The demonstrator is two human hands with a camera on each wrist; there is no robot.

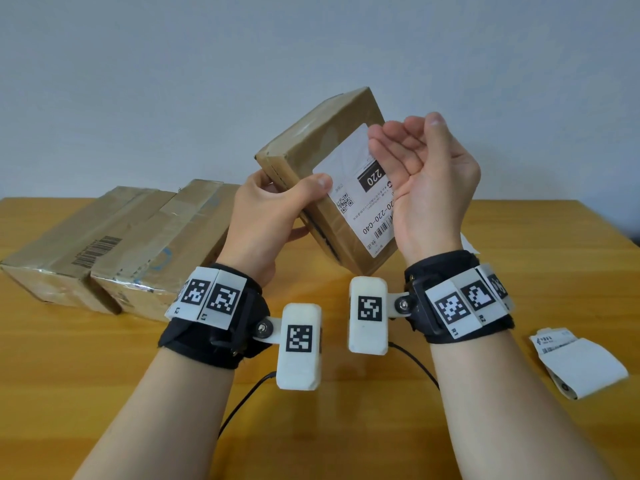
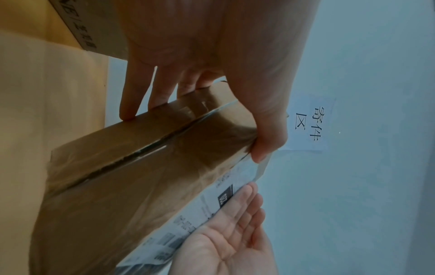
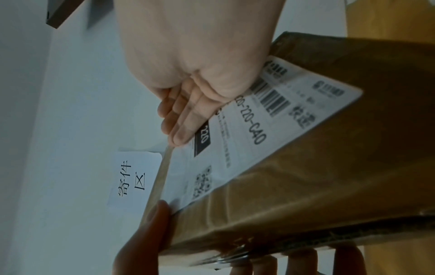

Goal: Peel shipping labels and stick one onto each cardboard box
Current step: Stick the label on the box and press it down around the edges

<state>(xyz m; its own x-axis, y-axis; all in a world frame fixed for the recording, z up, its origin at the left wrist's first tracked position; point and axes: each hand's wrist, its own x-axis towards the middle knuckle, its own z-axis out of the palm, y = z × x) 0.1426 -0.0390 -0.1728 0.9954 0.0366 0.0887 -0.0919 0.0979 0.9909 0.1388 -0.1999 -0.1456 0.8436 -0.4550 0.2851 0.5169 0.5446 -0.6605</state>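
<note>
I keep the table (image 1: 346,427) below my grip as a place to set things down; its top is smooth, yellowish wood. Off to the left of my grip lie two more boxes (image 1: 114,251), flat, brown, wrapped in glossy tape, side by side and touching; I see no white label on the faces turned toward me, so I judge they are waiting their turn. The box (image 1: 311,150) I am working on is lifted clear of the table and tilted so its broad face looks at me. My left hand (image 1: 273,216) clamps it, thumb on the front near the label's corner, fingers curled around the back, to brace against pressure. The label (image 1: 360,216), thin white printed paper, already lies on that face. My right hand (image 1: 426,174) is relaxed and holds nothing, palm toward me, the backs of its fingers against the label's far edge, I think to smooth it flat. Right of my grip, a small stack of paper strips (image 1: 578,365) lies on the table.
</note>
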